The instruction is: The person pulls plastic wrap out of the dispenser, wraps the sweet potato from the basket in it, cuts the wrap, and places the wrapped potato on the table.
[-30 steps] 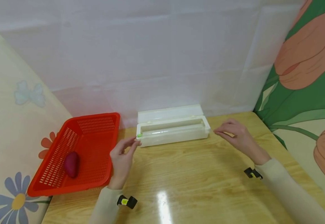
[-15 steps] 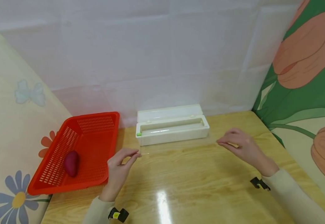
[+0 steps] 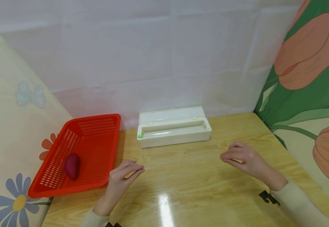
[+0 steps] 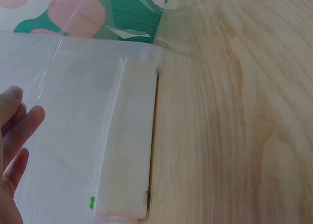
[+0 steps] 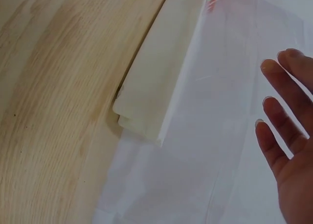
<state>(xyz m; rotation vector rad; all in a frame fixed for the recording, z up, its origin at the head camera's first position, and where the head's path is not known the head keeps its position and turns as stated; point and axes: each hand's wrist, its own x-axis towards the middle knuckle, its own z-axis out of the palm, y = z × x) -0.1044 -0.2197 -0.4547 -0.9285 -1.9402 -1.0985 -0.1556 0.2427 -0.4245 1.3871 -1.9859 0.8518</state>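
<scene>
A clear sheet of plastic wrap [image 3: 178,162] stretches from a white wrap dispenser box [image 3: 176,138], whose lid [image 3: 172,115] stands raised at the back. My left hand [image 3: 124,176] pinches the sheet's left front corner between thumb and fingertips. The right hand [image 3: 246,162] pinches its right end, thumb against forefinger. In the left wrist view, shiny creases of the plastic wrap [image 4: 41,84] run up from the fingertips. A green slider [image 3: 140,136] sits at the box's left front corner. From the right wrist, the box [image 5: 159,62] shows beyond the spread lower fingers.
A red plastic basket [image 3: 112,151] stands on the left of the wooden table [image 3: 198,195], with a purple sweet potato-shaped item [image 3: 72,166] inside. A white cloth backdrop [image 3: 164,63] rises right behind the box, and printed cloths hang on both sides.
Both hands have drawn back from the box toward the front, the left one farther, pulling the plastic wrap out over the table. The box and basket have stayed put.
</scene>
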